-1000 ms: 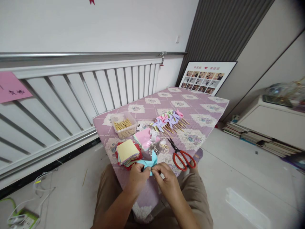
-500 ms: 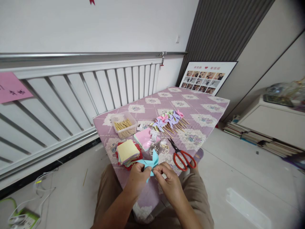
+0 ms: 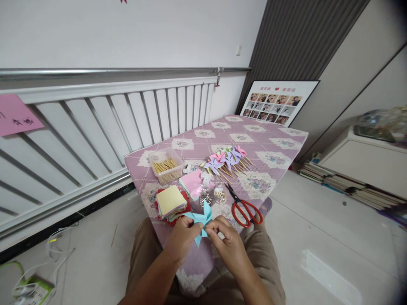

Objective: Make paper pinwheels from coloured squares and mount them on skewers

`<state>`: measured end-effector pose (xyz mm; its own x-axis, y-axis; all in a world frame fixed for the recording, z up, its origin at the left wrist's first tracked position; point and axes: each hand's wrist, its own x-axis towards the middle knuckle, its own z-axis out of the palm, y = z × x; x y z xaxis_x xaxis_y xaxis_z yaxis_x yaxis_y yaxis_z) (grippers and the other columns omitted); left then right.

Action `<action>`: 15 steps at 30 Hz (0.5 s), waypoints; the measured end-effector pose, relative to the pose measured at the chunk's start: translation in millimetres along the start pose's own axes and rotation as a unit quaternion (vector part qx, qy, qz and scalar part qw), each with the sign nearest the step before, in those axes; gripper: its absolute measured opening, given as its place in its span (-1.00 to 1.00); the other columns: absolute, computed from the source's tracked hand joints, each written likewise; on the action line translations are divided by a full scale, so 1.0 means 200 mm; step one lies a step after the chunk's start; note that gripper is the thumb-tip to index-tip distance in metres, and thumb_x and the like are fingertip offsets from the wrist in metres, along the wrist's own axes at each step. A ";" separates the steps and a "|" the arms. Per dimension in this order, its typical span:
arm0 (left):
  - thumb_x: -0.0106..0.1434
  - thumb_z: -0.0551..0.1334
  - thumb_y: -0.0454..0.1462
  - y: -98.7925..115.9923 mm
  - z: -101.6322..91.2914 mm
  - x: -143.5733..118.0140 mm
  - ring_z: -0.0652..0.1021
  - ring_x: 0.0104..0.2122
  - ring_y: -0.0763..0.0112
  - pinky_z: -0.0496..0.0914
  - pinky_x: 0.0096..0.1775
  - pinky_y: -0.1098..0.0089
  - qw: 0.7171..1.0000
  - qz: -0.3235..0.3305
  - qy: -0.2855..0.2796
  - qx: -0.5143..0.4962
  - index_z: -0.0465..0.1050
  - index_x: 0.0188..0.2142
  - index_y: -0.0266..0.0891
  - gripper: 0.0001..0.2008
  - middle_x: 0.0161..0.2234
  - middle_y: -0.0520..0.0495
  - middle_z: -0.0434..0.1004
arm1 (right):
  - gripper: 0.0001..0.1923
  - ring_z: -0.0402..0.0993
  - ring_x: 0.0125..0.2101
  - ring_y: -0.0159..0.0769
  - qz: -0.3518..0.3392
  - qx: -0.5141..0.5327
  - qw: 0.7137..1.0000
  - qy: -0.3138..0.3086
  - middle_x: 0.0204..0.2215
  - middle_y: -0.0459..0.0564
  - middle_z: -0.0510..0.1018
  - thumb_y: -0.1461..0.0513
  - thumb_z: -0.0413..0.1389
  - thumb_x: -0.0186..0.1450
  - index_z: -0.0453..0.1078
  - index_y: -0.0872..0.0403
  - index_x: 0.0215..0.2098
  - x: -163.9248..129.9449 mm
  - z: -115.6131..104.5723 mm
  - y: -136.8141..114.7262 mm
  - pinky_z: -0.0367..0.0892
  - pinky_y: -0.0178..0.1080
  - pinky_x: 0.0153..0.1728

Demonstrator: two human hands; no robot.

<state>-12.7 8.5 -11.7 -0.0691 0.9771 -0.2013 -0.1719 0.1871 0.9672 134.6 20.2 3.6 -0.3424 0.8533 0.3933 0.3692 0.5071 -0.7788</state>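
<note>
A light-blue paper pinwheel [image 3: 206, 215] is held over the near end of the table. My left hand [image 3: 186, 234] pinches it from the left, thumb near its centre. My right hand [image 3: 223, 233] has thumb and fingertips closed at the pinwheel's centre; anything small between them is too hidden to name. Just beyond the pinwheel stand a clear tub of silvery pins [image 3: 206, 198] and a small round container with gold-coloured bits [image 3: 220, 195]. Red-handled scissors [image 3: 246, 212] lie to the right of my right hand. Left of the pinwheel is a stack of coloured paper squares [image 3: 171, 201].
Finished pinwheels on sticks [image 3: 227, 161] lie mid-table. A plastic box of wooden sticks [image 3: 167, 166] stands at the left edge, near pink paper sheets [image 3: 192, 181]. The flowered tablecloth [image 3: 241, 137] reaches a framed photo board [image 3: 276, 103]. A radiator [image 3: 140, 116] runs along the wall.
Both hands stay at the pinwheel's centre with nearly the same grip. The pinwheel has tilted slightly, and its lower blade shows more. The whole view has shifted a little.
</note>
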 end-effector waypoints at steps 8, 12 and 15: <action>0.03 0.25 -0.20 -0.02 0.00 0.01 0.25 -0.57 0.50 0.15 -0.47 0.46 1.000 -0.014 0.009 -0.009 0.37 -0.58 -0.26 -0.82 -0.61 0.09 0.28 | -0.82 0.33 -0.43 -0.26 -0.055 -0.116 0.992 0.011 -0.51 -0.07 0.39 0.24 0.03 0.32 0.36 0.03 -0.45 0.00 0.00 0.00 0.22 -0.23 -0.36; 0.02 0.25 -0.23 -0.01 0.00 0.01 0.22 -0.57 0.52 0.14 -0.47 0.46 1.000 -0.007 -0.007 -0.027 0.36 -0.57 -0.27 -0.84 -0.61 0.10 0.25 | -0.81 0.32 -0.42 -0.27 -0.054 -0.110 0.992 0.000 -0.50 -0.07 0.39 0.24 0.01 0.33 0.34 0.04 -0.45 -0.01 0.00 -0.01 0.21 -0.23 -0.34; 0.04 0.24 -0.25 0.01 0.00 0.00 0.22 -0.56 0.52 0.14 -0.46 0.46 0.999 -0.005 -0.028 -0.042 0.38 -0.55 -0.28 -0.86 -0.59 0.09 0.27 | -0.82 0.32 -0.41 -0.27 -0.043 -0.087 0.995 -0.010 -0.49 -0.08 0.38 0.25 0.01 0.34 0.34 0.03 -0.43 -0.01 -0.01 -0.02 0.21 -0.25 -0.34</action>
<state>-12.6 9.0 -10.4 -0.0125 0.9796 -0.2004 -0.2551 0.1907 0.9479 135.8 16.9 5.9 -0.3957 0.8037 0.4445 0.4811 0.5936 -0.6450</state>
